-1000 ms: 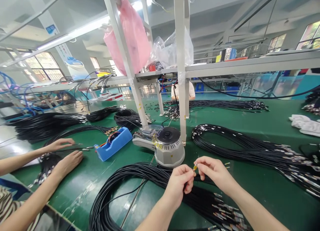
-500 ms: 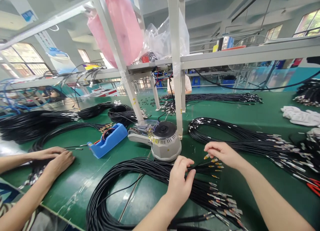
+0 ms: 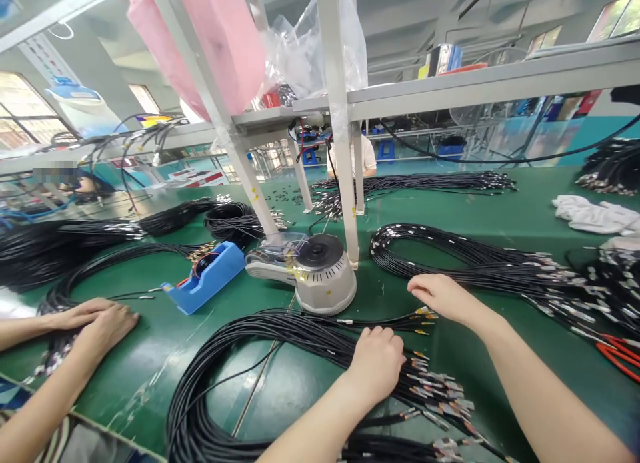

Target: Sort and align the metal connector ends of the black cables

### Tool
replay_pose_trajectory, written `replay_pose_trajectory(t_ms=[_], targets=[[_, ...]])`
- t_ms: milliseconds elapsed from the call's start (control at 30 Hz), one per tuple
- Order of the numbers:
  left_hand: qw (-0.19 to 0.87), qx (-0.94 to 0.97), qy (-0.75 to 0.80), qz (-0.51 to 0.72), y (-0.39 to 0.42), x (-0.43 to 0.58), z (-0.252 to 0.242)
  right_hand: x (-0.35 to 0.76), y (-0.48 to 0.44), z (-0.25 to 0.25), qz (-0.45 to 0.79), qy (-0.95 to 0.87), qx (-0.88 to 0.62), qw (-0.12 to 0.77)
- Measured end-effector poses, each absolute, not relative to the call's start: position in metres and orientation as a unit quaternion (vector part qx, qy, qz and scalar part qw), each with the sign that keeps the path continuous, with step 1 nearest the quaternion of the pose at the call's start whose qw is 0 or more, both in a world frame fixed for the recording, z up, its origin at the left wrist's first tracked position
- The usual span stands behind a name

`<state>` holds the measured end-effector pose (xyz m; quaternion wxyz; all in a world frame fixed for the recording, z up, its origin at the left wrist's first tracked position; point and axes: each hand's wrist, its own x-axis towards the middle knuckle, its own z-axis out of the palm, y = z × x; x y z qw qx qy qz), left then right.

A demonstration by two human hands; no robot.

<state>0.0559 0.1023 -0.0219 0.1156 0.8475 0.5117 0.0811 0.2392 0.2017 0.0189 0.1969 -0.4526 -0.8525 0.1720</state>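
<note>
My left hand (image 3: pixel 377 363) rests on a looped bundle of black cables (image 3: pixel 210 356), its fingers curled down over the cables just behind their connector ends (image 3: pixel 435 389). The fingertips are partly hidden. My right hand (image 3: pixel 445 299) hovers just above a few cable ends with yellow tips (image 3: pixel 424 314). Its fingers are loosely bent, and nothing shows between them. Behind my left hand stands a round grey tape dispenser (image 3: pixel 325 276) with a black disc on top.
A blue tape holder (image 3: pixel 205 276) stands at left. Beside it, another person's hands (image 3: pixel 100 323) rest on cables. A second cable loop (image 3: pixel 450 249) lies at right, with white gloves (image 3: pixel 595 213) farther back. Shelf posts (image 3: pixel 337 116) rise from the green table (image 3: pixel 150 363).
My left hand has turned over and closed down onto the cables, moving right. The yellow-tipped end near my right fingers now lies with the others. The view has shifted slightly.
</note>
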Motion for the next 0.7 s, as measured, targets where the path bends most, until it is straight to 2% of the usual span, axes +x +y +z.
replay_pose_trajectory(t_ms=[200,467,600,700], targets=[[0.162,0.853,0.488,0.083,0.102,0.051,-0.018,0.227,0.185,0.034,0.185,-0.865,-0.408,0.226],[0.236,0.834,0.459,0.195,0.102,0.044,-0.021,0.171,0.18,0.033,0.331,-0.819,-0.378,0.278],[0.404,0.842,0.26,0.243,0.094,0.024,-0.001,0.119,0.176,0.023,0.482,-0.755,-0.351,0.273],[0.553,0.798,0.121,0.206,0.099,0.01,0.01,0.082,0.173,0.018,0.601,-0.646,-0.342,0.323]])
